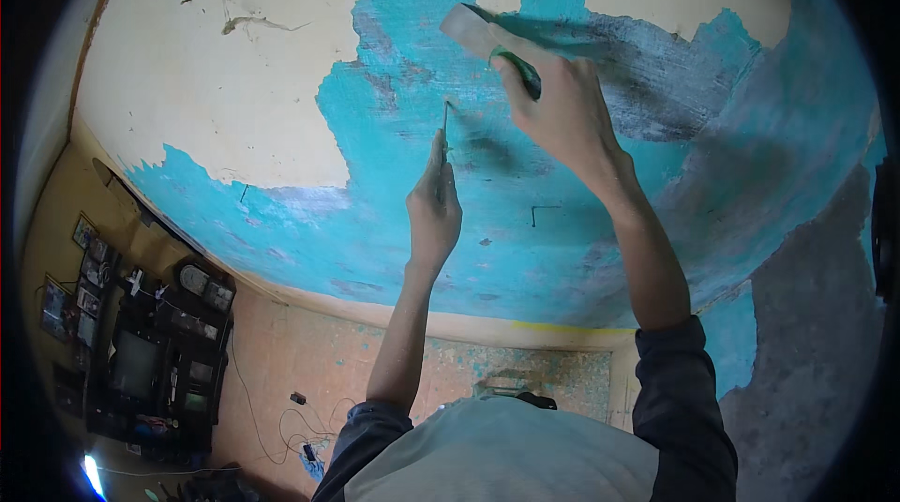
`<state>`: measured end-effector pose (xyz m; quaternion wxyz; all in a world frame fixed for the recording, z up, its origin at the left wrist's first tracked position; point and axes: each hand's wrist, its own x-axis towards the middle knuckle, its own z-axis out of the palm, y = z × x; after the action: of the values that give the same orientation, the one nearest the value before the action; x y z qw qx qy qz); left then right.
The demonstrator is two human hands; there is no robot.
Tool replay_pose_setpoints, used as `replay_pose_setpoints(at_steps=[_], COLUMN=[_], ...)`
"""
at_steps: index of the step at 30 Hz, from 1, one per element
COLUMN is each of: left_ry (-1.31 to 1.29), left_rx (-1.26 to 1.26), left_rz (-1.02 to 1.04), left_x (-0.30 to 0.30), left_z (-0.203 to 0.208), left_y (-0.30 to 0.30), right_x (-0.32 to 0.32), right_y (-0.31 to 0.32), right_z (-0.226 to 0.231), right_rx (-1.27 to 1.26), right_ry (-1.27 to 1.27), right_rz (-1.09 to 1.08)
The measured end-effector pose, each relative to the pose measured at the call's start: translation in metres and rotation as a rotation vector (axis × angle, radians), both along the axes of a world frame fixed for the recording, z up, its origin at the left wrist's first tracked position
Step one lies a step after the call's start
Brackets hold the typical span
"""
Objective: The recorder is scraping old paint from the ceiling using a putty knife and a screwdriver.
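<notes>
My right hand [567, 104] is closed round the green handle of a putty knife [466, 29]. The knife's broad pale blade lies against the wall, at the upper part of a turquoise patch [403, 24]. Lower and to the left, my left hand [434, 211] pinches a thin, blade-like tool [445, 118]. It shows edge-on, so its exact kind is unclear, and its tip is at the turquoise surface. Around the patch, cream paint [234, 99] ends in a ragged edge. A greyish scraped area [656, 71] lies right of my right hand.
A bent piece of metal [544, 209] sticks out of the wall below my hands. Paint flakes [562, 371] litter the floor near the wall's foot. At lower left stands a dark cabinet [178, 324] with a screen. Cables [267, 441] trail over the floor.
</notes>
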<state>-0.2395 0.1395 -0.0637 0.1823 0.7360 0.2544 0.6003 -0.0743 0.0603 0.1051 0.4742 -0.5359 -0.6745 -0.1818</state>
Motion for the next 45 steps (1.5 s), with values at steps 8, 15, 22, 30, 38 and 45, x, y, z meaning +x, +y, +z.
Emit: replay_pose_setpoints(at_steps=[8,15,22,30,38,45], left_ry=[0.045,0.019,0.022,0.055,0.036,0.038], left_rx=[-0.174,-0.149,-0.229,-0.35,-0.257,-0.288], left_rz=[-0.066,-0.057,-0.093,-0.096,-0.109,-0.126], left_x=[-0.012,-0.003,-0.01,-0.007,-0.005,-0.013], left_z=[0.007,0.003,0.009,0.022,0.013,0.02], left_y=[-0.003,-0.005,-0.008,-0.018,-0.01,-0.015], right_x=[0.015,0.001,0.016,0.009,0.009,0.012], right_y=[-0.022,-0.013,-0.025,-0.026,-0.014,-0.021], right_z=[-0.035,-0.011,-0.035,-0.021,-0.025,-0.039], right_rx=[0.054,0.002,-0.009,-0.102,0.095,0.018], right_ry=[0.1,0.095,0.114,0.173,0.158,0.192], right_rz=[-0.042,-0.043,-0.084,-0.081,0.015,-0.007])
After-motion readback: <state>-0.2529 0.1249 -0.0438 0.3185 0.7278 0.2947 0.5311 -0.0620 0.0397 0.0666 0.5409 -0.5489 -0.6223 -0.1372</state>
